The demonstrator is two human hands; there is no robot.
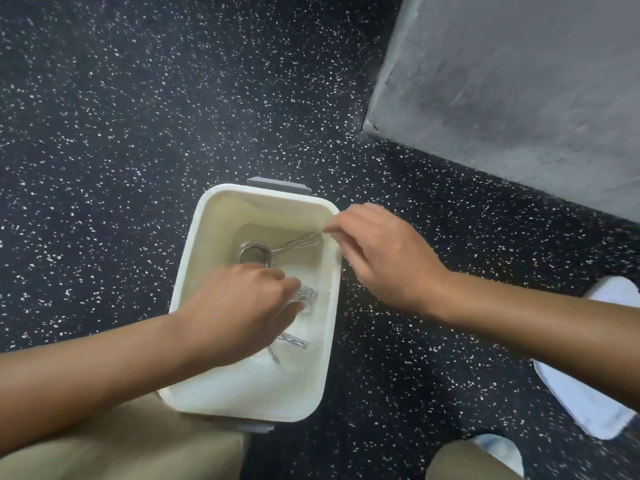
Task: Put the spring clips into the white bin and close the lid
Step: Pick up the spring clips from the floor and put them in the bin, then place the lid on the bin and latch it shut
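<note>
Silvery wire spring clips [256, 252] lie in the open white bin [194, 237]; my left hand [242, 306] loosely pinches one, my right hand [381, 258] pinches another's tip

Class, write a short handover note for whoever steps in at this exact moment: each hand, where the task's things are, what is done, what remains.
Left hand: inside the open white plastic bin, fingers on a silver metal spring clip; grasp unclear.
Right hand: at the bin's right rim, pinching the tip of a long silver clip that reaches into the bin.
In the bin: a coiled silver clip, more clips under the left hand.
Done: several clips in.
Left: release the clips, close the lid; no lid identifiable in view.
</note>
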